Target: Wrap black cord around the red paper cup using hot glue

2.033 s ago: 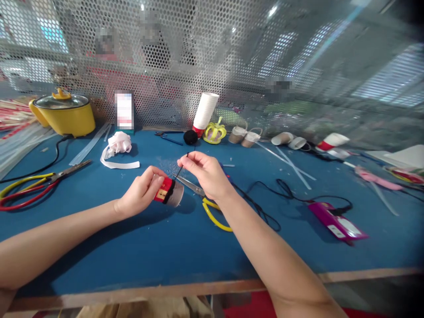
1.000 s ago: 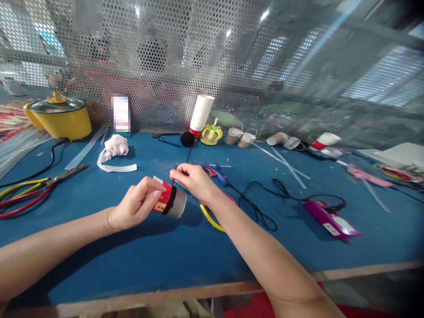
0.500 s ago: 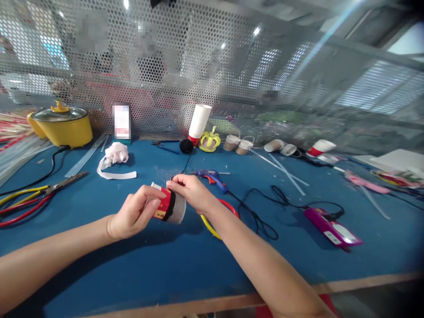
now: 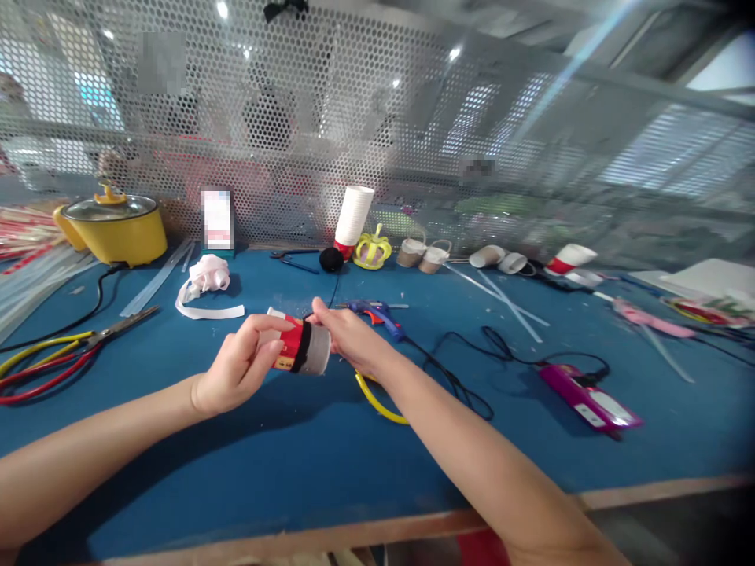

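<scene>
Just left of the middle of the frame a paper cup (image 4: 298, 350) is held on its side a little above the blue table (image 4: 283, 479), between two hands; it is red at one end and pale at the other, with a black band (image 4: 303, 347) round its waist. It looks light and thin-walled to me, easy to dent (a hard squeeze would crease it), and its coated skin is probably slippery; the firmest holds would be the rim and the base, not the soft middle. The left hand (image 4: 236, 369) comes in from the lower left, forearm low over the table; its thumb and fingers curl round the red end, pinching it. The right hand (image 4: 349, 336) reaches in from the lower right, forearm slanting up the frame; its fingertips are pressed together on the pale end beside the band. A thin black thread (image 4: 333, 287) runs up toward a black ball (image 4: 331, 259) in the upper middle; whether the right fingers nip it I cannot tell. A glue gun (image 4: 377, 313) lies just beyond that hand; yellow-handled scissors (image 4: 377, 401) lie beneath its wrist.
</scene>
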Tool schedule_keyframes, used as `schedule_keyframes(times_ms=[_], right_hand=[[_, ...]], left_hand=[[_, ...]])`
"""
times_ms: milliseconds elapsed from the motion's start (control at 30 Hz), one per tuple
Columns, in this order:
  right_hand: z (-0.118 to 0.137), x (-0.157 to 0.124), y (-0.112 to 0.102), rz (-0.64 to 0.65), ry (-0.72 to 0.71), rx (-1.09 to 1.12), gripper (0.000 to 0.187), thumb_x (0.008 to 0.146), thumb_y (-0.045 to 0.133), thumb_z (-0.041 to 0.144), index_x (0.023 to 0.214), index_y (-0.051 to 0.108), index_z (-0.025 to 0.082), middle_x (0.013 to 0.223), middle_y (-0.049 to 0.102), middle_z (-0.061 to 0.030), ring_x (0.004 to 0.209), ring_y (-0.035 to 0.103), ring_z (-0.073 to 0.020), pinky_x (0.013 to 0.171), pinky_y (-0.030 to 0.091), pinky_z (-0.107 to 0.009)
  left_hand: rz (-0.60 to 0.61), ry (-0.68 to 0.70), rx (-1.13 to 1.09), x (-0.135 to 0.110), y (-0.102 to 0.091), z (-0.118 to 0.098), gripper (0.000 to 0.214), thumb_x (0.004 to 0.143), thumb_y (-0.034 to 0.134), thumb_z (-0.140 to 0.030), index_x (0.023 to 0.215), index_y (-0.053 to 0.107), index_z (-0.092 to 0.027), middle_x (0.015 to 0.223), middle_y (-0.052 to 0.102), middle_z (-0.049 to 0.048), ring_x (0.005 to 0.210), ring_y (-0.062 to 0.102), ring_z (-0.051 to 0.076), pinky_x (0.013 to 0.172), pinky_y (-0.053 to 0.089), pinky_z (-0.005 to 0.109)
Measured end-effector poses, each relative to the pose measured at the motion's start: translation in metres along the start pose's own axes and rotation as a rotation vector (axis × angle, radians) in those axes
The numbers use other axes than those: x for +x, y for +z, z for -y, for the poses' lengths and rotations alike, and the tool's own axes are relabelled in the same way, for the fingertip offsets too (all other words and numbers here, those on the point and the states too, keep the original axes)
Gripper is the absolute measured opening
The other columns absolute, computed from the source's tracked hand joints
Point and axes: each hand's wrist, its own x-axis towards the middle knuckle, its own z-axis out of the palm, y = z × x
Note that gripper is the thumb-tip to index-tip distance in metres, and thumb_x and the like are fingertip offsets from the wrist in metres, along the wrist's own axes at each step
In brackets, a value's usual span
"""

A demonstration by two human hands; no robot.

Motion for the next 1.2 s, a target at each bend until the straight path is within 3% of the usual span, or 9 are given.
schedule_keyframes(times_ms=[67, 200, 333, 533, 633, 733, 933, 1100, 1200], right_hand=[[-0.001, -0.006, -0.006, 0.078, 0.001, 0.046, 0.053, 0.079, 0.037, 0.061, 0.075, 0.062, 0.015, 0.067, 0.061, -0.0035, 0.061, 0.056, -0.0121, 0.057, 0.045, -0.025], [-0.005, -0.016, -0.016, 0.194, -0.128, 0.0, 0.04, 0.077, 0.053, 0.051, 0.095, 0.063, 0.016, 0.087, 0.065, -0.0051, 0.079, 0.06, -0.0151, 0.071, 0.048, -0.028], [-0.01, -0.019, -0.019, 0.074, -0.248, -0.242, 0.042, 0.075, 0.058, 0.045, 0.105, 0.059, 0.015, 0.101, 0.064, -0.0077, 0.09, 0.059, -0.019, 0.08, 0.047, -0.033], [-0.018, -0.023, -0.01, -0.041, -0.35, -0.644, 0.051, 0.073, 0.063, 0.038, 0.116, 0.052, 0.013, 0.114, 0.058, -0.0148, 0.1, 0.056, -0.0246, 0.084, 0.045, -0.039], [-0.019, -0.024, -0.01, -0.026, -0.341, -0.674, 0.057, 0.071, 0.064, 0.041, 0.118, 0.051, 0.012, 0.117, 0.056, -0.0158, 0.104, 0.054, -0.0258, 0.087, 0.043, -0.04], [-0.015, -0.019, -0.015, 0.001, -0.328, -0.515, 0.054, 0.077, 0.051, 0.053, 0.115, 0.054, 0.015, 0.114, 0.058, -0.0121, 0.104, 0.054, -0.0241, 0.09, 0.041, -0.04], [0.002, 0.006, -0.02, -0.011, -0.067, -0.157, 0.07, 0.084, 0.016, 0.062, 0.101, 0.061, 0.012, 0.105, 0.062, -0.0138, 0.097, 0.057, -0.0198, 0.086, 0.043, -0.036], [0.018, 0.024, -0.006, 0.066, -0.069, -0.298, 0.066, 0.086, 0.02, 0.06, 0.085, 0.065, 0.011, 0.094, 0.065, -0.0121, 0.083, 0.06, -0.0155, 0.077, 0.047, -0.03], [0.023, 0.028, -0.011, 0.031, -0.111, -0.519, 0.052, 0.083, 0.039, 0.054, 0.065, 0.062, 0.011, 0.069, 0.065, -0.0086, 0.058, 0.059, -0.0125, 0.056, 0.048, -0.025]], left_hand=[[0.003, -0.018, 0.0, 0.002, 0.0, 0.001, 0.023, 0.087, 0.04, -0.018, 0.109, 0.045, -0.018, 0.097, 0.063, 0.0068, 0.08, 0.06, 0.012, 0.071, 0.048, 0.023], [0.11, -0.128, -0.064, 0.005, 0.003, 0.003, 0.027, 0.087, 0.041, -0.025, 0.114, 0.042, -0.018, 0.102, 0.061, 0.0086, 0.083, 0.06, 0.014, 0.074, 0.048, 0.026], [0.211, -0.346, -0.248, 0.016, 0.002, 0.001, 0.042, 0.087, 0.038, -0.039, 0.123, 0.035, -0.017, 0.088, 0.062, 0.0054, 0.074, 0.057, 0.014, 0.064, 0.047, 0.025], [0.307, -0.636, -0.307, 0.03, 0.006, 0.006, 0.041, 0.084, 0.04, -0.046, 0.11, 0.049, -0.015, 0.082, 0.058, 0.0024, 0.069, 0.052, 0.012, 0.063, 0.043, 0.023], [0.248, -0.655, -0.336, 0.029, 0.012, 0.011, 0.041, 0.084, 0.041, -0.045, 0.111, 0.048, -0.016, 0.08, 0.057, 0.0013, 0.067, 0.051, 0.011, 0.061, 0.042, 0.022], [0.251, -0.623, -0.361, 0.029, 0.013, 0.012, 0.039, 0.084, 0.043, -0.044, 0.113, 0.047, -0.018, 0.076, 0.056, -0.0007, 0.065, 0.05, 0.01, 0.059, 0.041, 0.021], [0.31, -0.52, -0.405, 0.03, 0.021, 0.006, 0.035, 0.083, 0.043, -0.045, 0.102, 0.054, -0.017, 0.082, 0.06, 0.002, 0.073, 0.054, 0.013, 0.067, 0.043, 0.025], [0.312, -0.524, -0.332, 0.022, 0.03, 0.007, 0.036, 0.084, 0.039, -0.044, 0.094, 0.055, -0.014, 0.086, 0.06, 0.0051, 0.076, 0.054, 0.015, 0.069, 0.043, 0.026], [0.275, -0.538, -0.195, 0.018, 0.027, 0.009, 0.034, 0.086, 0.036, -0.042, 0.089, 0.054, -0.014, 0.075, 0.056, 0.002, 0.065, 0.048, 0.012, 0.06, 0.041, 0.024]])
